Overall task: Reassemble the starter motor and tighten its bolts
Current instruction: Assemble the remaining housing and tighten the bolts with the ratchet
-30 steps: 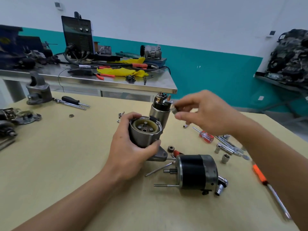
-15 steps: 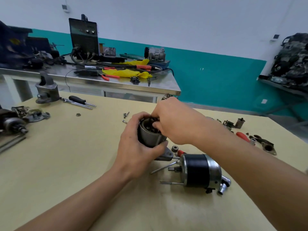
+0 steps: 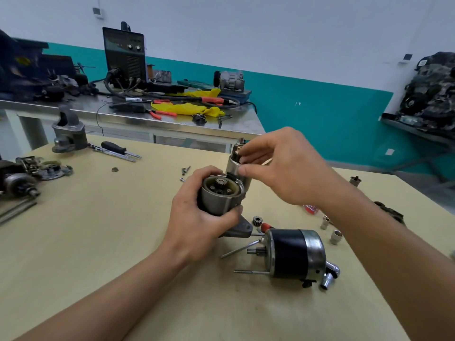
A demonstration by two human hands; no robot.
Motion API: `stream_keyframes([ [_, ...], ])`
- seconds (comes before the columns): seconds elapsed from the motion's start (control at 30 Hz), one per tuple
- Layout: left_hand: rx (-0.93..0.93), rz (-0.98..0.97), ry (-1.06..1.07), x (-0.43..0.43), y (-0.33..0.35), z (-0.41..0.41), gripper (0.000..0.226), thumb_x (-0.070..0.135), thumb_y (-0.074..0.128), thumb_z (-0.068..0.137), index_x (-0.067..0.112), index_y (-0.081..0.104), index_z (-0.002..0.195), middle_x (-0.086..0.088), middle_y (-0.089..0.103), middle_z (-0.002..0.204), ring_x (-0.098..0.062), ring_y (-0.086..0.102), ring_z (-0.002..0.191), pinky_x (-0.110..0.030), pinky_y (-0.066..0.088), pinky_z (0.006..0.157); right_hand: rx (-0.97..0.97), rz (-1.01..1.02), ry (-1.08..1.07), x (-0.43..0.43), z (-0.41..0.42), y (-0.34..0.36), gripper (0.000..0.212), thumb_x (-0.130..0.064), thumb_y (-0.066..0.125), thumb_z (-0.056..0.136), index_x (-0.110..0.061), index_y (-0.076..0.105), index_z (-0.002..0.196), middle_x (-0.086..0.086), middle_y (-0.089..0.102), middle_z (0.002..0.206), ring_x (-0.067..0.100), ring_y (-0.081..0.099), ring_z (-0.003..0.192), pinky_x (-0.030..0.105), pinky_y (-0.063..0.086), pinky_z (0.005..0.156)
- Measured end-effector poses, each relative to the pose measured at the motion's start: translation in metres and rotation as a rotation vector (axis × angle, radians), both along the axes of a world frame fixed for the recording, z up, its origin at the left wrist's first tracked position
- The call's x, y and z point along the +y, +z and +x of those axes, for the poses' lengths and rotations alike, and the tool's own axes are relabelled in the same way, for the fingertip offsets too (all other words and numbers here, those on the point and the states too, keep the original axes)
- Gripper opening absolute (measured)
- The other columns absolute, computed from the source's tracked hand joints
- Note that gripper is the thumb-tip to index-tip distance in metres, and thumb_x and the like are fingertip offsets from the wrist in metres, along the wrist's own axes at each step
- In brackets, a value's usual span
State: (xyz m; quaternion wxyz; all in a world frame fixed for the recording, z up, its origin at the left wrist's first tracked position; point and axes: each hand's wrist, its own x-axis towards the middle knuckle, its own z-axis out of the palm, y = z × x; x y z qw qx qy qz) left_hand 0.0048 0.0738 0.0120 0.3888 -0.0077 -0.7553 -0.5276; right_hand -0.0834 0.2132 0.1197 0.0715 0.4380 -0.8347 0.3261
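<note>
— Beige table is bearing it all. Hands?
— Left hand is gripping the gear housing; right hand is hovering beside it, grip unclear. One gear is sitting inside; motor body is lying near it, not yet bolted on.

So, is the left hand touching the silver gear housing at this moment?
Touching. The head view shows the left hand wrapped round the silver gear housing: the thumb lies across its lower wall and the fingers curl over its far rim.
</note>
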Motion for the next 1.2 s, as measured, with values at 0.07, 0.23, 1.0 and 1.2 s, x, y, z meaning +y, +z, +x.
stream_keyframes([
  [0.07, 0.003, -0.001, -0.006, 0.000, 0.000, -0.001, 0.062, 0.017, 0.084, 0.063, 0.032, 0.055, 0.115, 0.009, 0.066, 0.106, -0.016, 0.065, 0.101, -0.033, 0.056, 0.086, -0.042, -0.029, 0.030, 0.001, 0.000, -0.007, 0.022, -0.017, 0.081, 0.082, -0.017, 0.076, 0.103, -0.013, 0.073, 0.089, -0.007, 0.067, 0.082, 0.004, 0.049, 0.070],
  [0.23, 0.014, -0.009, -0.020, 0.000, -0.003, 0.000, 0.068, 0.018, 0.085, 0.061, 0.033, 0.052, 0.118, 0.010, 0.065, 0.105, -0.016, 0.066, 0.098, -0.023, 0.055, 0.083, -0.015, -0.074, 0.024, -0.004, 0.006, -0.027, 0.007, -0.018, 0.081, 0.081, -0.019, 0.078, 0.088, -0.013, 0.072, 0.079, 0.001, 0.068, 0.075, 0.021, 0.058, 0.070],
  [1.0, 0.049, -0.008, 0.009, -0.004, -0.008, -0.002, 0.062, 0.038, 0.085, 0.059, 0.042, 0.049, 0.110, 0.017, 0.065, 0.105, -0.010, 0.067, 0.098, -0.015, 0.052, 0.079, 0.195, 0.180, 0.189, 0.022, -0.001, -0.039, 0.040, -0.052, 0.060, 0.088, -0.027, 0.071, 0.117, -0.018, 0.061, 0.124, -0.002, 0.043, 0.119, 0.022, 0.041, 0.097],
  [1.2, 0.035, -0.013, 0.016, -0.004, -0.009, -0.001, 0.061, 0.023, 0.086, 0.062, 0.040, 0.050, 0.109, 0.021, 0.064, 0.105, -0.004, 0.065, 0.098, -0.011, 0.050, 0.077, -0.080, 0.158, -0.196, 0.046, -0.036, -0.044, 0.005, -0.030, 0.073, 0.089, -0.032, 0.073, 0.093, -0.017, 0.069, 0.092, 0.003, 0.064, 0.088, 0.018, 0.049, 0.072],
])
